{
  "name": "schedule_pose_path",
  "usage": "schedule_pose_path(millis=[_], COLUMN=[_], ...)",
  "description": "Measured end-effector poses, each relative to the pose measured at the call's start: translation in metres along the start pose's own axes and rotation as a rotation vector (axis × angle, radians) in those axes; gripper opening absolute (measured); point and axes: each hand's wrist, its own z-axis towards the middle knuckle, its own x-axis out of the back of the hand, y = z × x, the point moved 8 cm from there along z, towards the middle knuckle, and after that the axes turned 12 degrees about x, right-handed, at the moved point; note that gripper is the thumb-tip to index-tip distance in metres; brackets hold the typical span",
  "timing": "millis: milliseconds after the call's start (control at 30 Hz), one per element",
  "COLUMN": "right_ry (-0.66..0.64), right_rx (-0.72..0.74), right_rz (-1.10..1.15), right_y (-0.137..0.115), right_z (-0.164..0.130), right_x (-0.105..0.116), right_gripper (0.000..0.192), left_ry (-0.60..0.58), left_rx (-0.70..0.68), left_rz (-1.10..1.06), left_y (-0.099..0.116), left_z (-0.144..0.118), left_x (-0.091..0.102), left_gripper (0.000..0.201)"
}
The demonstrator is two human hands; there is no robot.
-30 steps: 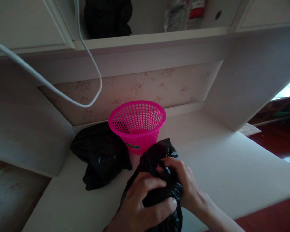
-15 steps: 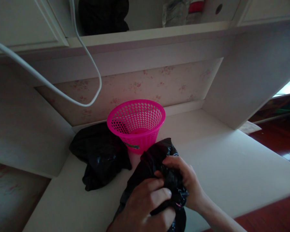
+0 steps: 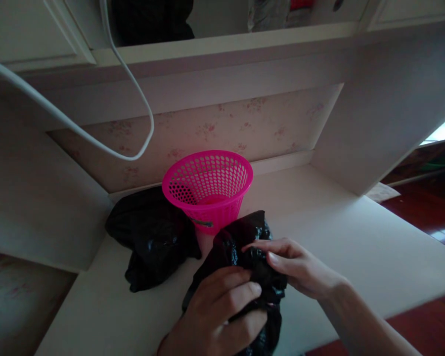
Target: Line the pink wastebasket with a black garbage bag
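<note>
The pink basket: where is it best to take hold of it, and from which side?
Probably grip the pink basket by its open top rim on the right, coming from above: it stands upright, and black bags crowd its left and front.
</note>
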Motion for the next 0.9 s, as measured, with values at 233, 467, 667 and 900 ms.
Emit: schedule_pose_path(millis=[233,467,667,900], right_ry=[0.212,0.39,0.709,0.801], right_rx=[0.102,0.293,0.361,0.411], right_rz=[-0.06,-0.215,-0.286,-0.452], right_y=[-0.022,-0.038,-0.031,-0.022], right_z=[0.009,0.025,0.044,0.05], right_x=[0.012,0.025,0.109,0.15], right_gripper=[0.033,0.042,0.056,0.043], left_ry=[0.008,0.029,-0.076,-0.118], left_rx=[-0.02,-0.058,-0.091,0.01], left_rz=[0.087,0.278,0.169,-0.128], left_y=[-0.004,0.005,0.017,0.002], left_z=[0.003,0.003,-0.022,-0.041], left_x=[-0.006,-0.016,-0.032,-0.041], left_gripper=[0.027,0.035,0.033,0.031])
